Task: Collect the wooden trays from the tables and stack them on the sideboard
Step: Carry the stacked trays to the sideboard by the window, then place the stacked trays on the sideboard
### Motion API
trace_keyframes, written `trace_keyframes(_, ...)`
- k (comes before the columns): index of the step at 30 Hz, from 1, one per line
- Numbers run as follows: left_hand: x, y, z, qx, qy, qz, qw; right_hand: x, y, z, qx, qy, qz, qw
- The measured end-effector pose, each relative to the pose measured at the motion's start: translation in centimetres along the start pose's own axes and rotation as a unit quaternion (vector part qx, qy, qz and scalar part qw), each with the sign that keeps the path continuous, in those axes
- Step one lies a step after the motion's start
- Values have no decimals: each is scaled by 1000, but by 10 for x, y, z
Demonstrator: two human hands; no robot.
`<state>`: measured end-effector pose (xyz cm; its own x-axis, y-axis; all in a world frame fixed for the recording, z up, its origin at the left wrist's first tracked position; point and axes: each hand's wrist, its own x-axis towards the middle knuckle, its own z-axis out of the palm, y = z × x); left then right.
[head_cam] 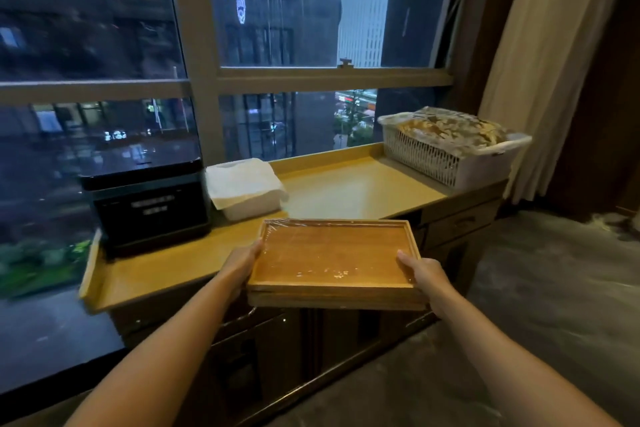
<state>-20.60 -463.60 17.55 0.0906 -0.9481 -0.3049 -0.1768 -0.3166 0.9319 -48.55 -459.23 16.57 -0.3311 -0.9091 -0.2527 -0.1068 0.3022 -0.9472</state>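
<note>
Wooden trays (332, 260) stacked, wrapped in shiny film. Held tight by left hand (242, 262) and right hand (427, 274), one per side. Up in the air by the sideboard (346, 184) edge.

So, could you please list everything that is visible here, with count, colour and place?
wooden trays: a stack, exact count unclear, brown, film-wrapped, held over the front edge of the sideboard
sideboard: one, tan top, dark drawers, under the window
black box: one, on the sideboard, left
white container: one, beside the black box
basket: one, white, right end, contents covered
curtain: one, beige, right
hands: left and right, each gripping one tray end
</note>
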Motion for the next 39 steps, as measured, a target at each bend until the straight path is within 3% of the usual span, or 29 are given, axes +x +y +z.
trace_keyframes(16,381,103,108,-65,10,-71,995,414,-98,37,-73,-21,13,997)
trace_keyframes(30,555,129,162,-115,178,-164,963,664,-130,92,-118,-171,28,978)
trace_keyframes(39,611,133,171,-140,243,-196,940,747,-137,122,-136,-220,64,964)
